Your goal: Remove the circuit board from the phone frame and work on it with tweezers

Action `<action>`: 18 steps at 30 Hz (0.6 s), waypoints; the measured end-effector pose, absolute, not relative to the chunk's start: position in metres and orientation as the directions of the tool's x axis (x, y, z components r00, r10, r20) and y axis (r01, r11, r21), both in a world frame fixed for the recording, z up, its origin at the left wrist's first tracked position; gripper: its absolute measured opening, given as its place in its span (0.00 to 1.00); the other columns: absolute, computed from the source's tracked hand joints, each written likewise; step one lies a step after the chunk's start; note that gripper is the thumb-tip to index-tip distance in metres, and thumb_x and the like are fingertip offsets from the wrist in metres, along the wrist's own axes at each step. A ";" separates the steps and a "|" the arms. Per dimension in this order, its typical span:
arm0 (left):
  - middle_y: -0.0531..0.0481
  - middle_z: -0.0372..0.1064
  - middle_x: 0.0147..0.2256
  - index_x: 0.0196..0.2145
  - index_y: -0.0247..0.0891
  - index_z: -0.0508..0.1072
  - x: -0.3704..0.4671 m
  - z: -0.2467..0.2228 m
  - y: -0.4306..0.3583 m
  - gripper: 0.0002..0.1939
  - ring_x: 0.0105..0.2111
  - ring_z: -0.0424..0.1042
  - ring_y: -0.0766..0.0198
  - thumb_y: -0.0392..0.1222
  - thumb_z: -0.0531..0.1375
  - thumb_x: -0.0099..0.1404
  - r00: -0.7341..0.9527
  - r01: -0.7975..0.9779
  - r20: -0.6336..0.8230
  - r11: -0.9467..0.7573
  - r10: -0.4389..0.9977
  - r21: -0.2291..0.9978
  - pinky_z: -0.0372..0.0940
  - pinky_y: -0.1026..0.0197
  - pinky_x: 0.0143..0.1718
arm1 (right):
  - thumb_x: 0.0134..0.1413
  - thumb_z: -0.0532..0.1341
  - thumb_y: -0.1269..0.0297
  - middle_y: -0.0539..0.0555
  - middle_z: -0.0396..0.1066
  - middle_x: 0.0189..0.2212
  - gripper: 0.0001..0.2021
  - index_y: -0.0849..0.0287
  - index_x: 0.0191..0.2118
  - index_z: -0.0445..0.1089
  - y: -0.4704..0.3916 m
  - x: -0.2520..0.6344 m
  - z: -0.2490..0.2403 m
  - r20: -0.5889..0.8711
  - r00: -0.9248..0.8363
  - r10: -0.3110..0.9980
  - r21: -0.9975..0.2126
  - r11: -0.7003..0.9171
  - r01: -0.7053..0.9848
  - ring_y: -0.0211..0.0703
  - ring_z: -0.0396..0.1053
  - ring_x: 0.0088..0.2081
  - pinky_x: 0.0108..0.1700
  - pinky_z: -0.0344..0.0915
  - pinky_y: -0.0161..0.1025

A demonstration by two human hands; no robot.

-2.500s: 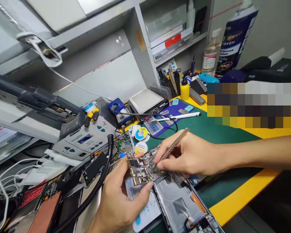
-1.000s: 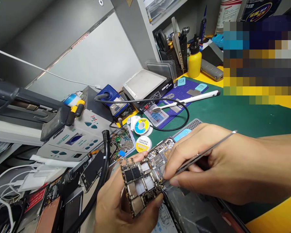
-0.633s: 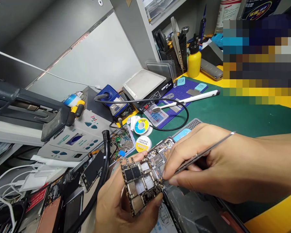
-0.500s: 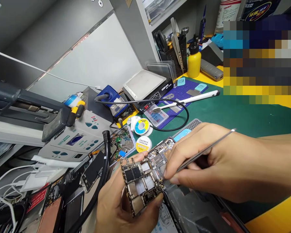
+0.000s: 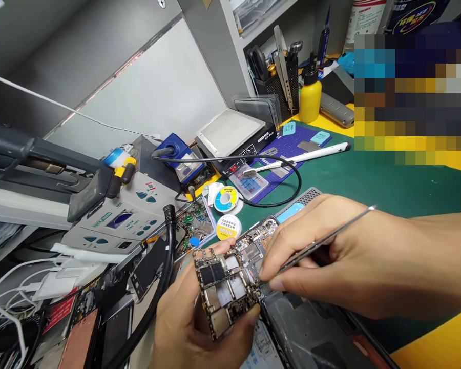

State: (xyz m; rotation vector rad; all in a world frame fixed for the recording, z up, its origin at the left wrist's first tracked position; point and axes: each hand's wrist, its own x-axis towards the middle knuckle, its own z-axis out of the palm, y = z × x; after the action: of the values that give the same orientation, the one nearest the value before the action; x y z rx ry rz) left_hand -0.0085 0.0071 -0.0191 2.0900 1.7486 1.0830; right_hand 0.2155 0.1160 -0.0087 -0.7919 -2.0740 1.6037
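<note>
My left hand (image 5: 207,328) is closed around a phone circuit board (image 5: 214,274), its fingers behind and its thumb at the near lower edge. The board is tilted up, with dark chips and metal shields facing me. Just right of it, my right hand (image 5: 330,256) pinches a slim metal tool (image 5: 326,238) whose back end points up and right. The tool's working tip is hidden at the fingertips, close to the board's right edge. Beneath lies an opened phone (image 5: 295,328), its inner parts exposed; my right hand covers part of it.
A green mat (image 5: 399,179) covers the bench. Beyond the hands are solder wick spools (image 5: 227,228), a white brush (image 5: 315,156), a purple mat, a heating plate (image 5: 230,134) and a yellow bottle (image 5: 310,100). A black hose (image 5: 165,277) and rework station (image 5: 115,225) stand left.
The whole view has shifted very slightly. Both hands keep their grips, and the board and the metal tool stay almost in place.
</note>
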 end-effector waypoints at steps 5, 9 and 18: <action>0.47 0.76 0.49 0.58 0.45 0.72 -0.007 -0.018 0.008 0.31 0.48 0.78 0.53 0.39 0.70 0.57 0.037 0.759 0.399 -0.286 0.916 0.585 0.75 0.52 0.55 | 0.51 0.63 0.69 0.49 0.74 0.21 0.10 0.52 0.33 0.84 0.115 0.214 -0.008 -0.030 -0.748 0.663 -0.969 0.165 0.185 0.36 0.63 0.20 0.20 0.57 0.31; 0.48 0.77 0.50 0.57 0.45 0.73 -0.004 -0.018 0.009 0.28 0.48 0.79 0.54 0.39 0.69 0.58 0.011 0.748 0.409 -0.279 0.913 0.602 0.75 0.55 0.53 | 0.52 0.64 0.68 0.48 0.73 0.20 0.09 0.51 0.32 0.84 0.118 0.214 -0.001 -0.040 -0.743 0.668 -0.967 0.160 0.196 0.35 0.63 0.20 0.19 0.58 0.29; 0.44 0.75 0.53 0.57 0.43 0.72 -0.009 -0.016 0.010 0.28 0.51 0.77 0.50 0.39 0.69 0.59 0.069 0.764 0.387 -0.298 0.919 0.572 0.74 0.49 0.56 | 0.53 0.63 0.63 0.48 0.70 0.19 0.09 0.48 0.33 0.83 0.117 0.215 -0.004 -0.119 -0.753 0.648 -0.969 0.089 0.230 0.35 0.63 0.19 0.19 0.57 0.30</action>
State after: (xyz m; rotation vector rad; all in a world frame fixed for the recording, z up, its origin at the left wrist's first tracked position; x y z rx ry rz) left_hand -0.0091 0.0095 -0.0158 2.1257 1.7117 1.0457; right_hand 0.2155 0.1172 -0.0042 -0.8677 -2.0338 1.7063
